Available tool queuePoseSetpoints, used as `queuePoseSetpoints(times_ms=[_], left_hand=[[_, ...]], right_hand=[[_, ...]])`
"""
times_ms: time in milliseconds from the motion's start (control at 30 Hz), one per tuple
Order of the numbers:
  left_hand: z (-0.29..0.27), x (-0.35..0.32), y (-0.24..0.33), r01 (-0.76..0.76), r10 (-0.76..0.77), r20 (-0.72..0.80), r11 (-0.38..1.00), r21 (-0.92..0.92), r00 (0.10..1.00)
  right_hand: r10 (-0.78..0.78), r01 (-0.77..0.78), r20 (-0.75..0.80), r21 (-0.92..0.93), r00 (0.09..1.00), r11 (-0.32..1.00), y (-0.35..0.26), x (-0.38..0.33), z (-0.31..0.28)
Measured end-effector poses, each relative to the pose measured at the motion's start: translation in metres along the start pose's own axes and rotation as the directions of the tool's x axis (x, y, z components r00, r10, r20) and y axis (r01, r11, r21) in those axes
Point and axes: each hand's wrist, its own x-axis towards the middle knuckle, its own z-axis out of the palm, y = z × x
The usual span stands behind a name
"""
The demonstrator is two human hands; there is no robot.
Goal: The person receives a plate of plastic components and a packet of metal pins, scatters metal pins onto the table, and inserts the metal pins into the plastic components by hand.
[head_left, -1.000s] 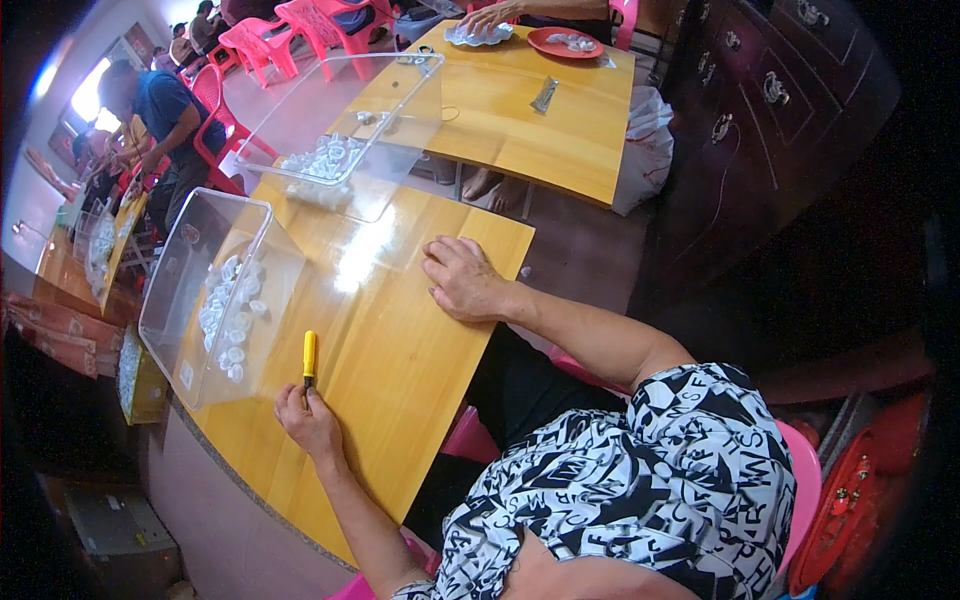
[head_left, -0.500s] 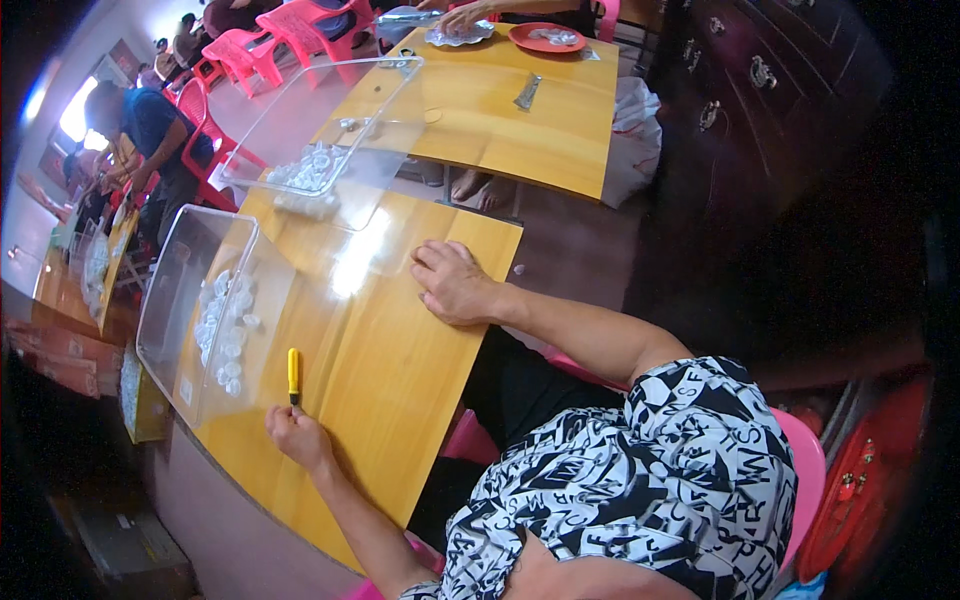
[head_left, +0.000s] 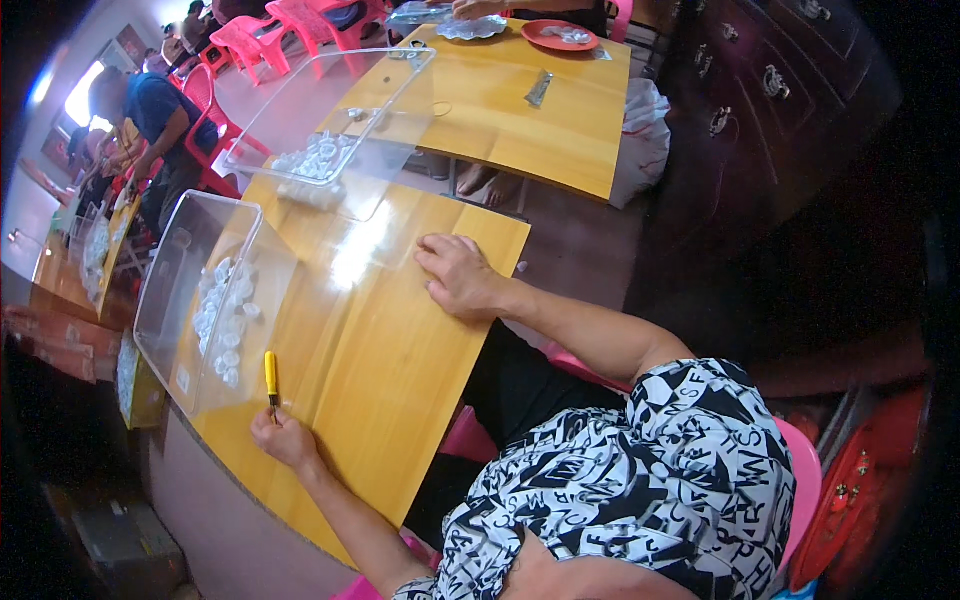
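Observation:
My left hand (head_left: 284, 440) is closed near the left side of the yellow wooden table (head_left: 385, 375). Its fingers pinch the dark end of a small yellow-handled tool (head_left: 270, 374), whose handle points away from me; the tip is hidden in the fingers. Just beyond lies a clear plastic box (head_left: 172, 265) tipped on its side, with small white round plastic pieces (head_left: 228, 310) in and in front of it. My right hand (head_left: 463, 276) rests at the table's right edge with fingers curled down; whatever they hold, if anything, is hidden.
A second clear box (head_left: 300, 75) with white pieces (head_left: 318, 155) stands at the far end. On another table (head_left: 480, 120) are a red plate (head_left: 560, 36), a silvery dish (head_left: 470, 27) and someone's hands. Dark drawers (head_left: 770, 150) line the right; pink chairs (head_left: 250, 45) stand behind.
My left hand has shifted a little to the left with the yellow-handled tool, nearer the tipped box. My right hand stays at about the same place; the whole view has moved slightly.

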Motion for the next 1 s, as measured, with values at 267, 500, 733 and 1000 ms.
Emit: queuePoseSetpoints(times_ms=[267,500,733,1000], left_hand=[[-0.008,-0.006,0.015,-0.009,0.014,-0.047,0.996,0.09,0.999],[-0.005,-0.008,0.006,-0.042,0.05,-0.072,0.993,0.106,0.996],[-0.006,-0.01,0.006,-0.055,0.063,-0.086,0.994,0.094,0.994],[-0.009,-0.008,0.008,-0.049,0.056,-0.095,0.996,0.075,0.994]], right_hand=[[0.015,0.0,-0.112,0.138,0.994,0.99,0.009,0.004,-0.008],[-0.012,0.086,-0.269,0.264,0.963,0.961,0.011,0.008,-0.011],[0.043,0.002,-0.184,0.236,0.982,0.972,0.009,0.006,-0.015],[0.088,-0.017,-0.214,0.314,0.973,0.949,0.006,0.009,-0.022]])
